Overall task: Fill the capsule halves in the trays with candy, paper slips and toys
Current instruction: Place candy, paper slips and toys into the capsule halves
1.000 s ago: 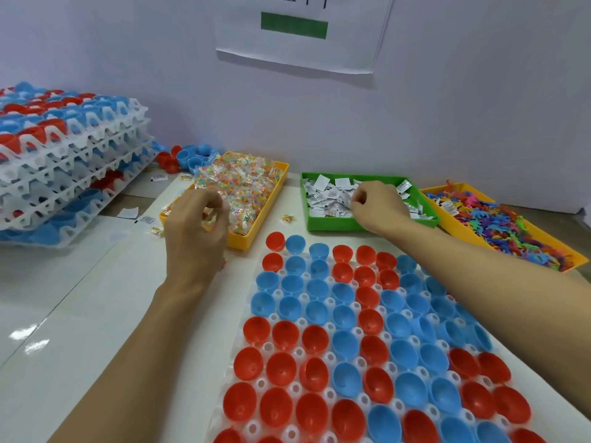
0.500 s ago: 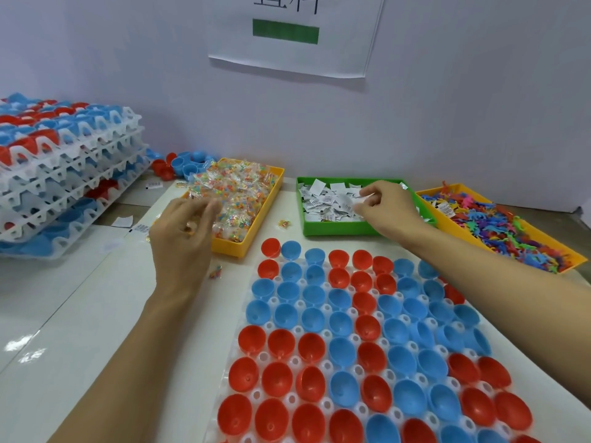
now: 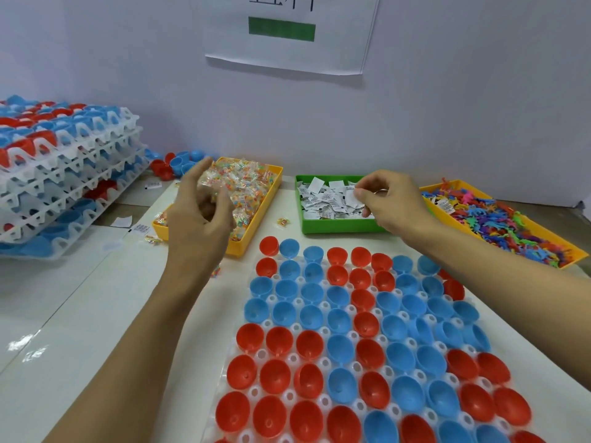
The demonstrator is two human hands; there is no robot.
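Head view: my right hand (image 3: 391,199) pinches a paper slip (image 3: 351,198) over the green tray (image 3: 335,226); my left hand (image 3: 200,212) hangs loosely curled by the candy tray (image 3: 256,225), grip unclear.

A white paper sign (image 3: 289,30) with a green bar hangs on the wall (image 3: 463,91).

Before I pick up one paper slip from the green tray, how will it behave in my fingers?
The paper slip pinched by the right hand looks thin and flat, so probably very light and floppy. The slips lie loosely piled in the green tray, overlapping, so several may lift together. A few lie scattered on the table, which suggests they drift away easily.
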